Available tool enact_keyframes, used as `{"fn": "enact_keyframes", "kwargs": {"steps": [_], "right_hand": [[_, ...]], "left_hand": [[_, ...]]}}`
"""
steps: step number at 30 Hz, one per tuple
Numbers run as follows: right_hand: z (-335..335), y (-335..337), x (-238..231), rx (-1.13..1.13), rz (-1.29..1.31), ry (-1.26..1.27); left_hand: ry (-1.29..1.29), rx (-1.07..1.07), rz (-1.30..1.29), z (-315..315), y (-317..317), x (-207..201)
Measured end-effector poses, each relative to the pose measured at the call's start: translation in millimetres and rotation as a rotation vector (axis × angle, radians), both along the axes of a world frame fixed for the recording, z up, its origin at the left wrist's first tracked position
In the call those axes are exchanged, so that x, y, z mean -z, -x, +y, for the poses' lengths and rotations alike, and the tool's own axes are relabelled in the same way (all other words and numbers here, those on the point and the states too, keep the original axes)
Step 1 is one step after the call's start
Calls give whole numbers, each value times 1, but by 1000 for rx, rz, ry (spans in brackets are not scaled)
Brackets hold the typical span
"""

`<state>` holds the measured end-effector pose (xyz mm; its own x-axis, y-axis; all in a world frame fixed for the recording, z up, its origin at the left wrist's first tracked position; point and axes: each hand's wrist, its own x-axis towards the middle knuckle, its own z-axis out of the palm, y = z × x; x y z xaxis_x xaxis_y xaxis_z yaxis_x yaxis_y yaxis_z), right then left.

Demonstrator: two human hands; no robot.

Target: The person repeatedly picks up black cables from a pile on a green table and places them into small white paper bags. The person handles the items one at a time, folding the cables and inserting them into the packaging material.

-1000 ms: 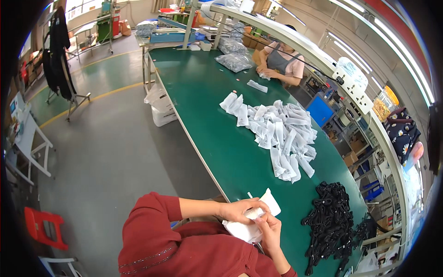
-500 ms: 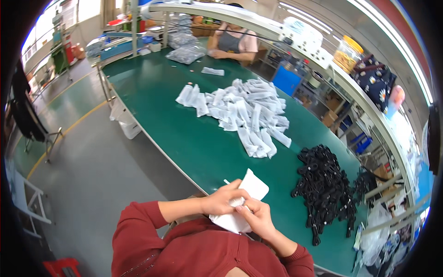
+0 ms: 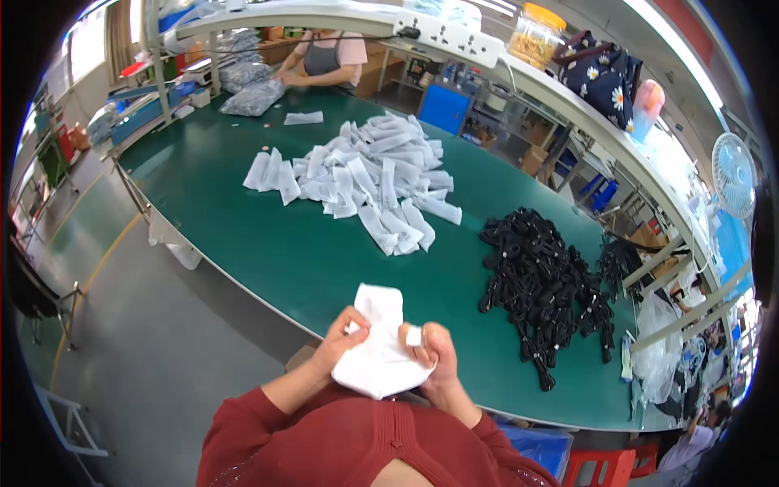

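Note:
A white soft pouch (image 3: pixel 377 351) is held over the near edge of the green table (image 3: pixel 268 252), close to my body. My left hand (image 3: pixel 342 339) pinches its left side and my right hand (image 3: pixel 430 345) grips its right side, with a pale band on one finger. Both red sleeves come up from the lower edge. Further out on the table lies a heap of several more white pouches (image 3: pixel 365 178). To the right of my hands sits a pile of black items (image 3: pixel 544 284).
Another person (image 3: pixel 324 57) works at the table's far end beside clear bags (image 3: pixel 251 97). A shelf (image 3: pixel 519 73) with a power strip, a jar and a flowered bag runs along the right. A fan (image 3: pixel 734 174) stands at right; grey floor lies left.
The view has swung to the right, so the white heap and black pile now sit more to the left. My hands keep hold of the white pouch and have shifted their grip on it.

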<state>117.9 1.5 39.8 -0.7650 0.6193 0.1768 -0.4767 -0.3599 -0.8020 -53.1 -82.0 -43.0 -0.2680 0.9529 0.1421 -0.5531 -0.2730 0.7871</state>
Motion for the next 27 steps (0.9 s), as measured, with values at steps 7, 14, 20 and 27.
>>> {"fn": "enact_keyframes", "kwargs": {"steps": [7,14,20,27], "right_hand": [[55,-18,-1,419,-317,-540],[80,-79,40,1156,-717,-821],[53,-82,34,283,-431,-82],[56,-38,89,282,-723,-108]], "left_hand": [[19,-67,25,0,20,-43],[48,-90,102,11,21,-28],[14,9,70,34,28,-34],[4,-501,1481,65,17,-32]]}}
